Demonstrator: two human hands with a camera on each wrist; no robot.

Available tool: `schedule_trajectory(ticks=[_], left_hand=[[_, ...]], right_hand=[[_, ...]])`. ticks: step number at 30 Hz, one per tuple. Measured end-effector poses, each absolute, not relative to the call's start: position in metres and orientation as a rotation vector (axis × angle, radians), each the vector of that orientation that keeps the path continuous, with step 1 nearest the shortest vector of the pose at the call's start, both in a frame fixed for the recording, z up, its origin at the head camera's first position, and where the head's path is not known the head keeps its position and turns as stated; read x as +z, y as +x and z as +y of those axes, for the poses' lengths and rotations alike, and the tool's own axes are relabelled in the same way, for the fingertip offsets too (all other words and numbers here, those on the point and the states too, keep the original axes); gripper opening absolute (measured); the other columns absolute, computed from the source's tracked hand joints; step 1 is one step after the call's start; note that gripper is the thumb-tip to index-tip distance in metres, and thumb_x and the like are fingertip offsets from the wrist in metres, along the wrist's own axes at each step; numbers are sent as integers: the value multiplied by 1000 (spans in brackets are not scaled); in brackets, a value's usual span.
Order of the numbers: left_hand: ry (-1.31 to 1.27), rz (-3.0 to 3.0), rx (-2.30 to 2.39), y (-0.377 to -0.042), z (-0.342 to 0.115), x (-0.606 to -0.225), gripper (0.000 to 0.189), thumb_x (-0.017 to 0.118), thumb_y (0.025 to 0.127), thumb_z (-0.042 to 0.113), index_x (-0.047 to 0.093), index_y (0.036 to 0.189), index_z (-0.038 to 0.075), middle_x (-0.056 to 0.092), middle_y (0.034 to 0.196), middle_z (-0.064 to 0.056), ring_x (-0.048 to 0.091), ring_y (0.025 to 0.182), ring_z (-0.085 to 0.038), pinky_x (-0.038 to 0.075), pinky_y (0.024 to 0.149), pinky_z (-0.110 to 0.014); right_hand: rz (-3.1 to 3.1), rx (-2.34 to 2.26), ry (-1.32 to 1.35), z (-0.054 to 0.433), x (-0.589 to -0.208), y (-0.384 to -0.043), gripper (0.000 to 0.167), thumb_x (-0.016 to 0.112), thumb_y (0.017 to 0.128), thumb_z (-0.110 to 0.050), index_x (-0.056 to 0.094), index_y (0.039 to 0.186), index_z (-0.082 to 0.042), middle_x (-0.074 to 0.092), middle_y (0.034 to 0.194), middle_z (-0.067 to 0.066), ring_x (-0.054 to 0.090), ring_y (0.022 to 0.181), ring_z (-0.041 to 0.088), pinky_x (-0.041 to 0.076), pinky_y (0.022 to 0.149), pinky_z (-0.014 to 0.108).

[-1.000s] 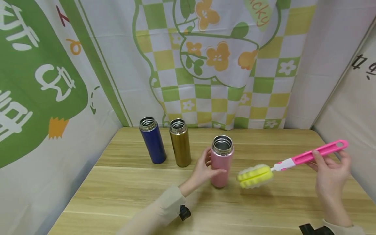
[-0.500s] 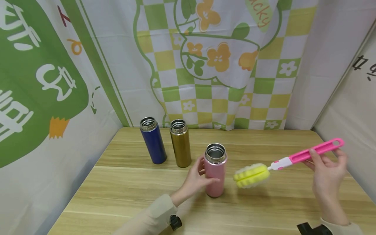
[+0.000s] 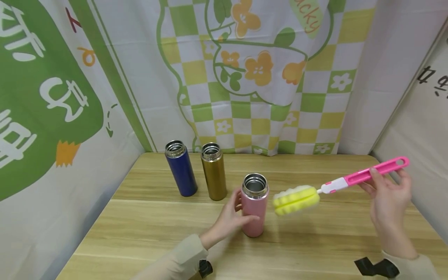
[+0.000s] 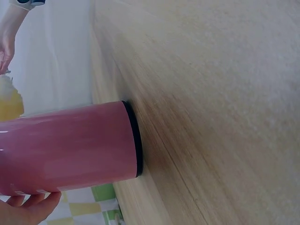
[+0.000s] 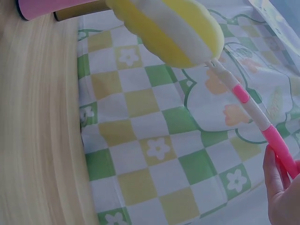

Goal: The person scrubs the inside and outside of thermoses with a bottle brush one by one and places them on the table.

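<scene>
In the head view my left hand [image 3: 229, 219] grips a pink, lidless thermos bottle [image 3: 254, 210] from its left side, the thumb across its front. The bottle stands upright with its steel mouth facing up; its black base shows in the left wrist view. My right hand [image 3: 390, 198] holds a sponge bottle brush [image 3: 374, 173] by its pink handle. The brush's yellow and white sponge head [image 3: 296, 200] points left, raised over the table just right of the pink bottle. From the right wrist view, fingers [image 5: 271, 171] lie along the pink handle.
A blue thermos bottle [image 3: 181, 171] and a gold one [image 3: 214, 173], both lidless, stand at the back left of the wooden table [image 3: 140, 229]. A printed curtain [image 3: 259, 128] hangs behind the table, with cloth walls on both sides.
My left hand has brought the pink bottle left and nearer to me. The brush has shifted left and risen a little, its sponge head now closer to the bottle.
</scene>
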State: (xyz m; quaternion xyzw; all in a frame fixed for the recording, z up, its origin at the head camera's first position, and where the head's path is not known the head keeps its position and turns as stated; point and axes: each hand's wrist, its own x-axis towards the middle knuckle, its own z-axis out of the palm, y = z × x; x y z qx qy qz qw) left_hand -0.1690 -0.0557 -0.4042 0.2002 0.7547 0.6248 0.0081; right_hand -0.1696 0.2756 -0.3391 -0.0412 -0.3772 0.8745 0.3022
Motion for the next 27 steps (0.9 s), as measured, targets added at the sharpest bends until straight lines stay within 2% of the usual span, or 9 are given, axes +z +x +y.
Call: schedule_trajectory(ticks=[6,15,19,27], left_hand=[[634,2380,1940,-170,-55,-408,73,74,67,1,32,127,1,49,119,-18,49,107,-30,41,88,-38],[612,2378,1907,-165,-56,-396,72,73,69,1,31,127,-1,49,119,-21,48,108,-32,40,89,-42],[603,2375,1898,-164,-56,-396,72,72,69,1,31,127,-1,48,119,-21,48,108,-33,40,89,-44],[638,2392,1897,-176,-56,-416,74,74,68,5,31,128,4,48,120,-17,48,108,-30,41,88,-41]], right_hand=[[-852,2370,-30,278,-323,-176,50,58,75,15,35,115,-5,59,77,19,64,61,29,51,53,36],[-814,2372,0,278,-304,-181,50,58,76,13,35,116,-7,54,81,17,63,64,30,51,59,39],[-767,2394,41,277,-297,-182,45,55,78,14,37,114,-6,52,82,17,62,62,31,51,60,40],[-699,2413,97,268,-282,-187,40,55,77,16,40,109,-2,48,83,17,60,56,31,51,58,40]])
